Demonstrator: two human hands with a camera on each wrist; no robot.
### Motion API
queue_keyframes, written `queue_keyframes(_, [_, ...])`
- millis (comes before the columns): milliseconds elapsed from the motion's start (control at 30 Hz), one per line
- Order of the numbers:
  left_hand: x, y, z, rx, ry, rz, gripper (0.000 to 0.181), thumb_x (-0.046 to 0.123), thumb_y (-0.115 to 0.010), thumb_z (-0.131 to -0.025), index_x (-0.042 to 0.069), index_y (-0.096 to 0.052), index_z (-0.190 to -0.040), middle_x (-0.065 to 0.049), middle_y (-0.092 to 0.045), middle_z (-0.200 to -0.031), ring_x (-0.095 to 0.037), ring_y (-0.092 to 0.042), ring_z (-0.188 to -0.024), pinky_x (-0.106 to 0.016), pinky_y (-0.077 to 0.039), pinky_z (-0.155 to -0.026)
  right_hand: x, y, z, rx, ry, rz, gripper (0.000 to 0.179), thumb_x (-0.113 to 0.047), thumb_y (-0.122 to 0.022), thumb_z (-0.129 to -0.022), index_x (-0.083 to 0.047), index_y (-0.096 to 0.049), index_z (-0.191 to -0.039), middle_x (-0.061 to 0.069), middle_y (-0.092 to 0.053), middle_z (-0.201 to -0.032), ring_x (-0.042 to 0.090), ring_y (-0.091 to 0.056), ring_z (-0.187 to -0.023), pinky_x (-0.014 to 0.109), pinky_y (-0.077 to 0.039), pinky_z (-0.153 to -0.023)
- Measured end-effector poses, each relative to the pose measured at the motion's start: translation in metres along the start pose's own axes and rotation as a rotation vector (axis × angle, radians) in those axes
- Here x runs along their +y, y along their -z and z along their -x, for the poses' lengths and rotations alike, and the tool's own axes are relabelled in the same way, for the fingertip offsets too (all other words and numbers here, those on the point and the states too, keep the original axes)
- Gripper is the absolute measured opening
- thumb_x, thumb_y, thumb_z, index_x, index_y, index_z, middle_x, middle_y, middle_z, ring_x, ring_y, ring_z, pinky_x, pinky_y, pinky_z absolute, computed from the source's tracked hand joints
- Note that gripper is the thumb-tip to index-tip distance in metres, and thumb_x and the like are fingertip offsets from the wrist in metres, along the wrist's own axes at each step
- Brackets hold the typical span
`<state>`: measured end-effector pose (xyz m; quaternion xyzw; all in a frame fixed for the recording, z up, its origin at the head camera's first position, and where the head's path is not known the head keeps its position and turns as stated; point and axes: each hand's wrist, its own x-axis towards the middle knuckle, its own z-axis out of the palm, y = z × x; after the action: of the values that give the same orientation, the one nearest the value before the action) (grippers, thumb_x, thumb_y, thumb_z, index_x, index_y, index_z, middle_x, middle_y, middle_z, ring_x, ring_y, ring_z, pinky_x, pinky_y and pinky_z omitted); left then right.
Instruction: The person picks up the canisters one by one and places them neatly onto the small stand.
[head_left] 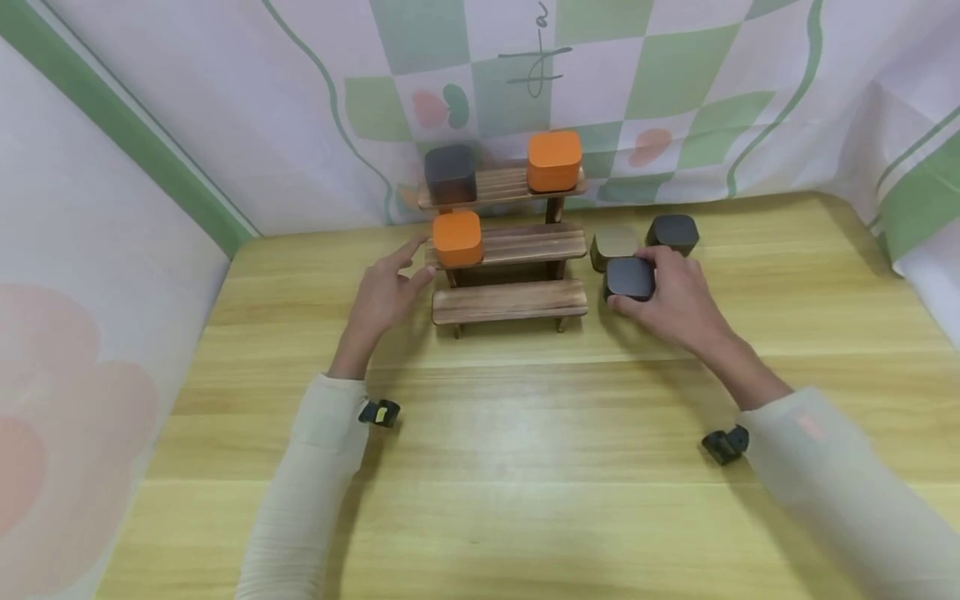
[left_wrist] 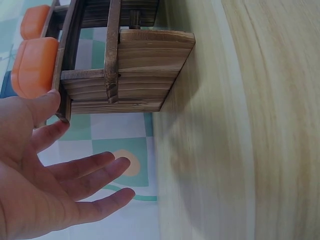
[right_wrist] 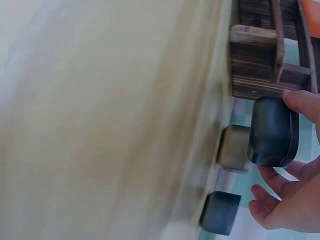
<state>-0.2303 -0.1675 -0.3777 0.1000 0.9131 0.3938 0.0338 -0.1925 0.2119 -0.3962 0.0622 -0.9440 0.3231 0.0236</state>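
My right hand [head_left: 678, 296] pinches a dark grey rounded box [head_left: 630, 278] between thumb and fingers. In the right wrist view this box [right_wrist: 272, 131] is raised off the table, a lid seam along its side. Behind it stand a tan-grey box [head_left: 615, 243] and a black box [head_left: 673, 233]. With thumb and index finger, my left hand [head_left: 381, 296] touches the left end of the middle step of a three-step wooden shelf [head_left: 517, 302]; its other fingers are spread in the left wrist view. An orange box [head_left: 457, 238] sits on that step, close to my left thumb.
On the top step stand a dark grey box [head_left: 451, 173] at left and an orange box [head_left: 554, 161] at right. The shelf is on a wood-grain table [head_left: 495, 467], against a green-and-white checked cloth [head_left: 517, 92]. Another cloth panel [head_left: 75, 250] hangs along the left side.
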Motion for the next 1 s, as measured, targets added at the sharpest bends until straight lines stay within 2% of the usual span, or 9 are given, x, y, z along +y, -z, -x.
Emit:
queue_keyframes(200, [0.000,0.000,0.001,0.006,0.000,-0.001,0.057,0.032,-0.058,-0.104,0.020,-0.038,-0.156,-0.019,-0.048,-0.148,-0.033,-0.069,-0.104,-0.041,-0.057,-0.069,-0.008,0.004,-0.001,0.029,0.048,0.010,0.075,-0.027,-0.080,-0.084,0.011,-0.044,-0.139,0.031,-0.050,-0.126,0.050,-0.041,-0.112,0.058,-0.038,-0.082])
queue_keyframes(467, [-0.001,0.000,0.000,0.017,-0.016,0.003,0.056,0.031,-0.058,-0.104,0.016,-0.040,-0.155,-0.019,-0.048,-0.148,-0.033,-0.069,-0.103,-0.041,-0.056,-0.067,-0.014,0.008,-0.004,0.035,0.063,0.015,0.073,-0.026,-0.081,-0.083,0.011,-0.047,-0.136,0.031,-0.052,-0.123,0.048,-0.043,-0.110,0.057,-0.040,-0.080])
queue_keyframes(667, [-0.002,-0.001,0.001,0.023,-0.025,0.011,0.056,0.031,-0.058,-0.104,0.017,-0.041,-0.155,-0.018,-0.047,-0.149,-0.033,-0.069,-0.103,-0.041,-0.056,-0.065,-0.018,0.013,-0.004,0.040,0.065,0.016,0.073,-0.025,-0.081,-0.084,0.010,-0.047,-0.137,0.031,-0.052,-0.125,0.049,-0.040,-0.113,0.057,-0.039,-0.083])
queue_keyframes(1000, [-0.004,-0.002,0.000,0.020,-0.027,0.031,0.056,0.032,-0.058,-0.103,0.017,-0.041,-0.155,-0.016,-0.043,-0.152,-0.036,-0.065,-0.111,-0.047,-0.057,-0.082,-0.030,0.020,-0.009,0.066,0.099,0.006,0.072,-0.025,-0.080,-0.084,0.009,-0.047,-0.138,0.030,-0.052,-0.127,0.048,-0.040,-0.115,0.058,-0.038,-0.086])
